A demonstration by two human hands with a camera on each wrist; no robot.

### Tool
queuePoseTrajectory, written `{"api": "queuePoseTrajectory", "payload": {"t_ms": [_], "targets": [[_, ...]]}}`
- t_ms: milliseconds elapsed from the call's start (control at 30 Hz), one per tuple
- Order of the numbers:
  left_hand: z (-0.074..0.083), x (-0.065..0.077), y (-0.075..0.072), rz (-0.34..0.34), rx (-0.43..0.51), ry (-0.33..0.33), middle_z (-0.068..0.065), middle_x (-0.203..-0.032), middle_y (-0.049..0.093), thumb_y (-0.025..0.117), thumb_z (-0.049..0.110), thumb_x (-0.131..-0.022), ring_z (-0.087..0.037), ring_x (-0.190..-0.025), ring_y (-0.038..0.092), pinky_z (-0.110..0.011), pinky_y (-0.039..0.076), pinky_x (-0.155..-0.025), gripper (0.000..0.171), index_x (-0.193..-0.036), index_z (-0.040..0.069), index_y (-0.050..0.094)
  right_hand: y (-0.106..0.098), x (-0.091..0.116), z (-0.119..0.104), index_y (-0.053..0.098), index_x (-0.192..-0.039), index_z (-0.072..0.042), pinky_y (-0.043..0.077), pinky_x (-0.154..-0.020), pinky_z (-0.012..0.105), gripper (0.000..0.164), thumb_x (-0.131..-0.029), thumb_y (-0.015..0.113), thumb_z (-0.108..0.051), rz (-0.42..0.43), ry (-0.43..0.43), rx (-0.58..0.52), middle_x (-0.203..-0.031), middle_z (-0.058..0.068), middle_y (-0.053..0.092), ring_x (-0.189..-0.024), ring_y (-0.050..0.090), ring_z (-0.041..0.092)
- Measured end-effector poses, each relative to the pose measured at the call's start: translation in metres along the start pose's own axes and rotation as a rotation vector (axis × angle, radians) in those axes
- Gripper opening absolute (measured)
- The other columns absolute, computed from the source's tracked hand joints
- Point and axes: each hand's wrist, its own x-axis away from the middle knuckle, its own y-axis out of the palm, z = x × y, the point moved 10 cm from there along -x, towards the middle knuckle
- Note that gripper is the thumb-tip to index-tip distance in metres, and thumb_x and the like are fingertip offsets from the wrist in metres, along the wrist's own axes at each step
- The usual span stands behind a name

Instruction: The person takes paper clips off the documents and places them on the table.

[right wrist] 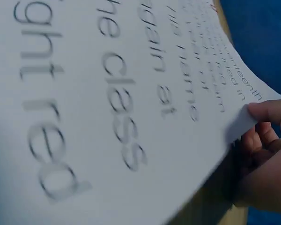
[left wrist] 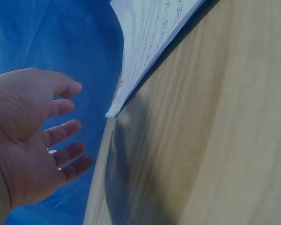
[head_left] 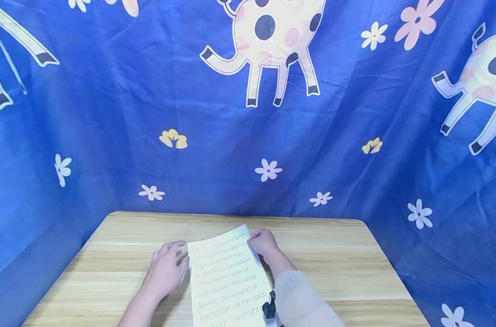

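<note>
The printed paper (head_left: 227, 284) is seen at the head view's six o'clock. A reddish paper clip (head_left: 203, 243) is seen at its eleven o'clock. Its one o'clock corner is pinched by the right hand (head_left: 266, 245); at ten o'clock, the left hand (head_left: 164, 268) is held just beside it, fingers spread.

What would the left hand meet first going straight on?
Probably the paper, near its top-left corner; the left hand looks just short of it, though depth is unclear.
</note>
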Motion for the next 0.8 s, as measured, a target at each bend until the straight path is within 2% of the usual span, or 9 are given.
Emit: {"api": "queuePoseTrajectory", "payload": {"t_ms": [67,167,300,567,800], "targets": [[0.000,-0.002,0.000,-0.001,0.000,0.001,-0.033,-0.162,0.045,0.063,0.029,-0.108,-0.056,-0.144,0.045,-0.077,0.042,-0.116,0.059,-0.159,0.003,0.048,-0.004,-0.001,0.002,0.070,-0.102,-0.002,0.056,-0.096,0.044,0.016,-0.088,0.075,-0.003,-0.048,-0.003,-0.073,-0.114,0.013,0.071,-0.104,0.065,0.027],[0.000,-0.003,0.000,-0.007,0.006,0.004,-0.033,-0.163,0.044,0.063,0.029,-0.108,-0.056,-0.146,0.044,-0.078,0.041,-0.117,0.059,-0.159,0.004,0.049,-0.010,-0.001,0.005,0.071,-0.118,0.002,0.057,-0.101,0.042,0.027,-0.092,0.073,-0.005,-0.108,0.000,-0.105,-0.125,0.016,0.071,-0.112,0.067,0.028],[0.002,-0.007,0.000,-0.019,0.021,0.014,-0.032,-0.164,0.045,0.063,0.029,-0.108,-0.057,-0.146,0.045,-0.079,0.041,-0.117,0.058,-0.158,0.005,0.050,-0.019,0.003,0.004,0.070,-0.128,0.004,0.057,-0.100,0.039,0.035,-0.096,0.072,-0.008,-0.163,0.000,-0.139,-0.125,0.017,0.074,-0.113,0.069,0.027],[0.011,-0.018,0.006,-0.034,0.073,0.051,-0.031,-0.163,0.047,0.062,0.026,-0.108,-0.056,-0.145,0.049,-0.076,0.042,-0.118,0.056,-0.158,0.004,0.049,-0.029,0.010,0.006,0.066,-0.126,0.006,0.059,-0.084,0.028,0.029,-0.099,0.066,-0.002,-0.255,-0.011,-0.265,-0.108,0.010,0.072,-0.096,0.069,0.017],[0.016,-0.040,0.019,-0.083,0.237,0.064,-0.026,-0.163,0.050,0.062,0.024,-0.110,-0.050,-0.142,0.057,-0.068,0.048,-0.118,0.057,-0.159,0.002,0.045,-0.029,0.020,0.017,0.064,-0.124,0.006,0.065,-0.080,0.032,0.023,-0.102,0.062,0.000,-0.328,0.026,-0.368,-0.108,0.010,0.076,-0.090,0.073,0.015]]}}
